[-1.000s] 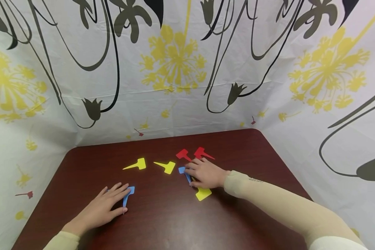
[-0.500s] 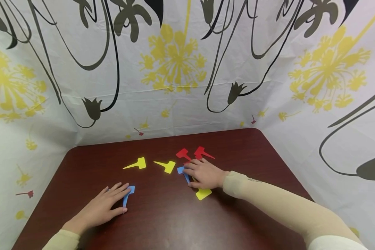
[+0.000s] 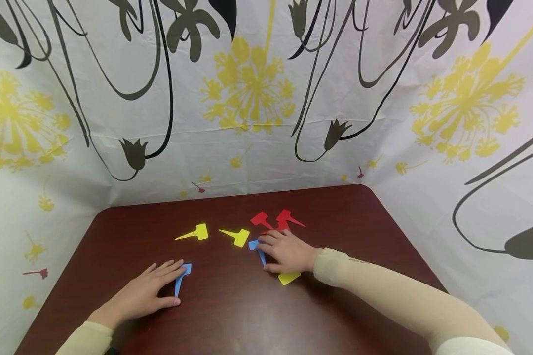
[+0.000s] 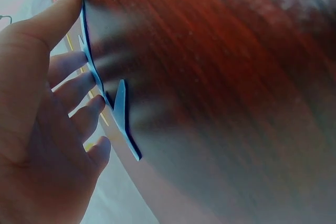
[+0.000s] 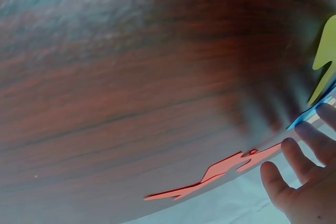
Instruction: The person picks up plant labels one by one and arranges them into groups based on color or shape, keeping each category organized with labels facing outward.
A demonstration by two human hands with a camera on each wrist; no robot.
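Observation:
My left hand (image 3: 151, 292) lies flat on the dark red table (image 3: 346, 217), fingers straight, its thumb and fingertips touching a blue T-shaped tag (image 3: 180, 277). In the left wrist view the thumb (image 4: 58, 14) presses the end of that blue tag (image 4: 119, 111). My right hand (image 3: 286, 251) rests with straight fingers on a second blue tag (image 3: 253, 245). A yellow tag (image 3: 288, 278) lies partly hidden under its wrist. In the right wrist view, the fingers (image 5: 302, 156) lie beside the blue tag's edge (image 5: 310, 114) and a red tag (image 5: 220, 170).
Two red tags (image 3: 261, 219) (image 3: 286, 217) lie just beyond the right hand. Two more yellow tags (image 3: 194, 232) (image 3: 237, 236) lie in the middle of the table. A flower-patterned curtain (image 3: 248, 123) closes in the table at the back and on both sides.
My right hand has slid its blue tag a little to the left and nearer, covering more of the yellow tag. The left hand has stayed put.

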